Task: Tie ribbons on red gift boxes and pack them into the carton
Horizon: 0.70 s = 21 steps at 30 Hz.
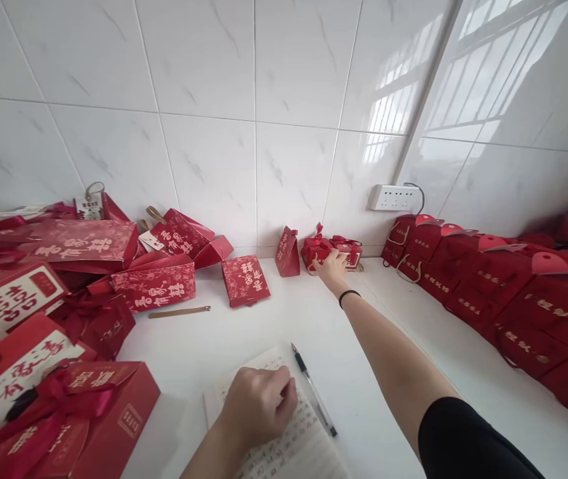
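My right arm stretches to the wall side of the white tabletop, where my right hand (332,267) rests on a small red gift box (308,251) with a ribbon on top. Thumb and fingers are placed about its front and top edge; the hand hides part of it. Next to it stands an upright red packet (288,253). Low in the middle, my left hand (260,404) is curled closed over a notebook (308,444) with handwritten lines; nothing shows in its fingers. A black-and-clear pen (314,387) lies beside the notebook's right edge.
Red gift boxes (84,243) with ribbons pile up at the left. A row of red boxes (468,273) lines the right side. A red packet (246,281) and a brown strap (179,312) lie mid-table. A white power strip (396,197) is against the tiled wall.
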Each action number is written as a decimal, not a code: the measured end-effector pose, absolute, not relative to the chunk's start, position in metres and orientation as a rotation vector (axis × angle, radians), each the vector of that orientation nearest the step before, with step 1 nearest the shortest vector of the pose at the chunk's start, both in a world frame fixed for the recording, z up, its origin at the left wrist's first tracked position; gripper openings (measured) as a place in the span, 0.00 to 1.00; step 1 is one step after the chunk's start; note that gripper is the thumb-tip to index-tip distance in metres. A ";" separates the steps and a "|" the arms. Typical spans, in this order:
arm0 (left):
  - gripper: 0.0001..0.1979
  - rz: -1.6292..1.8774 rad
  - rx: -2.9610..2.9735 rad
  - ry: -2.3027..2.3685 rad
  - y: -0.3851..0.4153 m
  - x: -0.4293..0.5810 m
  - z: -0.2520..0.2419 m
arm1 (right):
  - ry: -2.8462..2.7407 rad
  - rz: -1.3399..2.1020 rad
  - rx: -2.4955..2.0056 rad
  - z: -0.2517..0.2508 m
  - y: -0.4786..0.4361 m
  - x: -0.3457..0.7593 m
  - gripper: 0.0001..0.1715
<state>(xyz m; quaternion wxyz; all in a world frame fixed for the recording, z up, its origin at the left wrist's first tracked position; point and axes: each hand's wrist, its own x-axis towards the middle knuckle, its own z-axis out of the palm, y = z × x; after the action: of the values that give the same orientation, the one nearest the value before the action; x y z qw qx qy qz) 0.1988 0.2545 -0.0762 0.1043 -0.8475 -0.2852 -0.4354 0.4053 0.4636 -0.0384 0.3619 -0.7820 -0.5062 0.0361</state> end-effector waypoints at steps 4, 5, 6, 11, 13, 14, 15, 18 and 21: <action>0.14 -1.285 -2.511 -0.855 0.254 0.200 -0.078 | -1.239 0.108 -2.043 -0.041 0.478 0.398 0.33; 0.14 -1.288 -2.513 -0.864 0.254 0.200 -0.078 | -1.234 0.109 -2.044 -0.041 0.480 0.397 0.33; 0.14 -1.292 -2.513 -0.874 0.254 0.200 -0.078 | -1.232 0.108 -2.043 -0.041 0.482 0.397 0.34; 0.13 -1.322 -2.499 -0.896 0.253 0.201 -0.079 | -1.202 0.110 -2.040 -0.038 0.490 0.395 0.37; 0.13 -1.326 -2.499 -0.899 0.253 0.202 -0.079 | -1.183 0.121 -2.037 -0.038 0.492 0.395 0.38; 0.13 -1.325 -2.499 -0.900 0.253 0.202 -0.079 | -1.175 0.129 -2.034 -0.038 0.493 0.395 0.39; 0.13 -1.322 -2.499 -0.904 0.253 0.202 -0.079 | -1.167 0.141 -2.028 -0.038 0.494 0.396 0.40; 0.13 -1.319 -2.496 -0.924 0.254 0.202 -0.078 | -1.164 0.184 -2.001 -0.039 0.494 0.397 0.43; 0.13 -1.325 -2.491 -0.935 0.254 0.202 -0.078 | -1.198 0.207 -1.951 -0.040 0.490 0.402 0.44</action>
<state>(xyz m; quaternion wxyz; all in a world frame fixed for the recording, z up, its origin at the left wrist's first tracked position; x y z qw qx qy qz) 0.2018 0.2536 -0.0778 0.0846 -0.8351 -0.3135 -0.4441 0.4021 0.4897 -0.0400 0.4092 -0.7744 -0.4756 0.0821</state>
